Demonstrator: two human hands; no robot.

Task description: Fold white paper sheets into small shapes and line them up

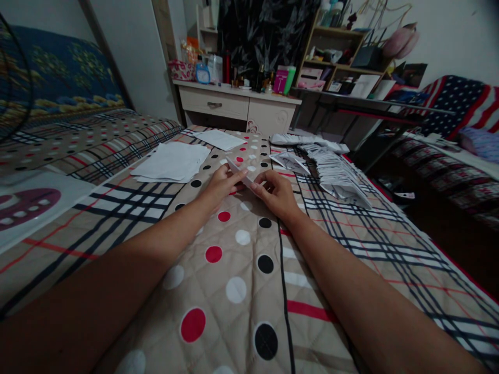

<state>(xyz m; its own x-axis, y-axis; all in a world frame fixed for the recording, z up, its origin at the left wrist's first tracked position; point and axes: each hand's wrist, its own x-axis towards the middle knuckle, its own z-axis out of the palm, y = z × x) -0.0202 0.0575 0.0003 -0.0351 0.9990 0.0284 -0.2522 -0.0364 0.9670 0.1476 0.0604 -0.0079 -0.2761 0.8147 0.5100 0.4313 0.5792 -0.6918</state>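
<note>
Over the middle of the patterned bedspread [234,239], both hands hold one folded white paper [238,170], tilted between them. My left hand [223,184] grips its left side, thumb on top. My right hand [276,193] pinches its lower right end with thumb and curled fingers. Left of the hands lies a stack of flat white sheets [173,162], with more white paper [220,139] behind it. To the right are a folded paper piece [289,161], a long row of folded white papers [337,174] and another bundle [307,141] at the back.
A white dresser [214,103] with bottles and boxes stands beyond the bed. At the right are a desk with shelves [339,67] and another bed [460,171]. A white bag with a pink print [35,202] lies at the left edge.
</note>
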